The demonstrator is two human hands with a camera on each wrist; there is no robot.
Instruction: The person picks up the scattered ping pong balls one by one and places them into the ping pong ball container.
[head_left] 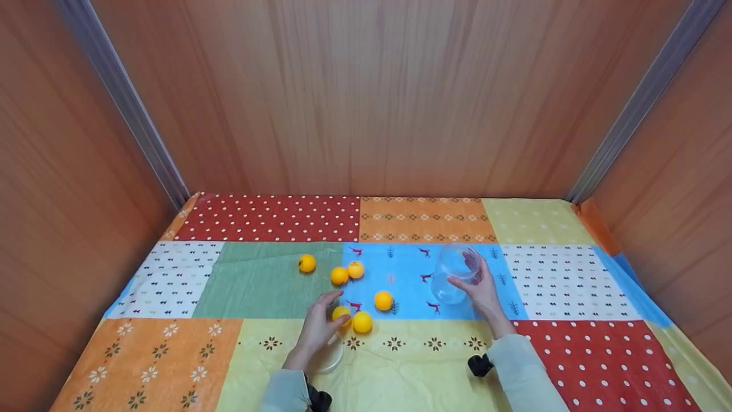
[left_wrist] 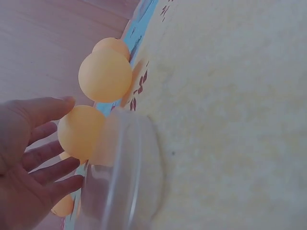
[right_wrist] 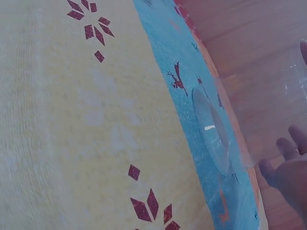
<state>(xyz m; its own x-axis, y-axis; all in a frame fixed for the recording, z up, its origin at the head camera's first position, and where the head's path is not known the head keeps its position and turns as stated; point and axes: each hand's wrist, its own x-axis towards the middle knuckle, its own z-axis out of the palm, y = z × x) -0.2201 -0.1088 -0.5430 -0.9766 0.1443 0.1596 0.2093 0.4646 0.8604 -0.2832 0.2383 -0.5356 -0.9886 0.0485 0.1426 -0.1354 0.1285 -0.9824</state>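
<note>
My left hand (head_left: 316,330) reaches over the cloth, fingers spread and gently bent around an orange ping-pong ball (left_wrist: 82,133). Its thumb lies against or right beside that ball; a firm pinch does not show. Below this hand sits a round clear lid (head_left: 330,356), partly covered by the wrist. Another orange ball (head_left: 362,322) lies just right of the first. My right hand (head_left: 483,292) grips a clear plastic jar (head_left: 449,286), thumb on the near side and fingers round the other. The jar stands on the blue patch, and I see no ball inside.
Farther back lie several more orange balls: a pair (head_left: 339,276) side by side, one (head_left: 384,300) on blue, and one (head_left: 307,263) on green. A patchwork cloth (head_left: 269,292) covers the table. Wood-grain panels (head_left: 366,103) enclose the back and both sides.
</note>
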